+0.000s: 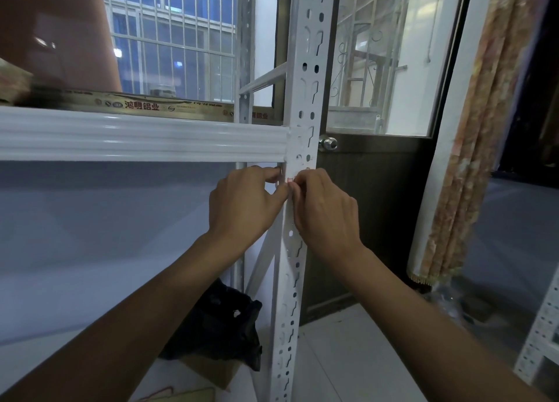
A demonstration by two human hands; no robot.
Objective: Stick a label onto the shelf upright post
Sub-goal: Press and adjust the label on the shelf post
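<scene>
A white perforated shelf upright post (pixel 308 77) runs from top to bottom through the middle of the view. A small white label with red print (pixel 290 180) lies against the post just below the white shelf beam (pixel 142 133). My left hand (pixel 246 203) is at the post's left edge, thumb beside the label and forefinger curled toward the post. My right hand (pixel 325 208) covers the post's front from the right, its thumb tip pressing on the label. Most of the label is hidden under my fingers.
A black plastic bag (pixel 217 326) sits on a cardboard box on the floor left of the post. A dark door with a round knob (pixel 329 144) stands behind the post. A patterned curtain (pixel 472 159) hangs at the right. Another perforated rack part (pixel 541 338) is at the far right.
</scene>
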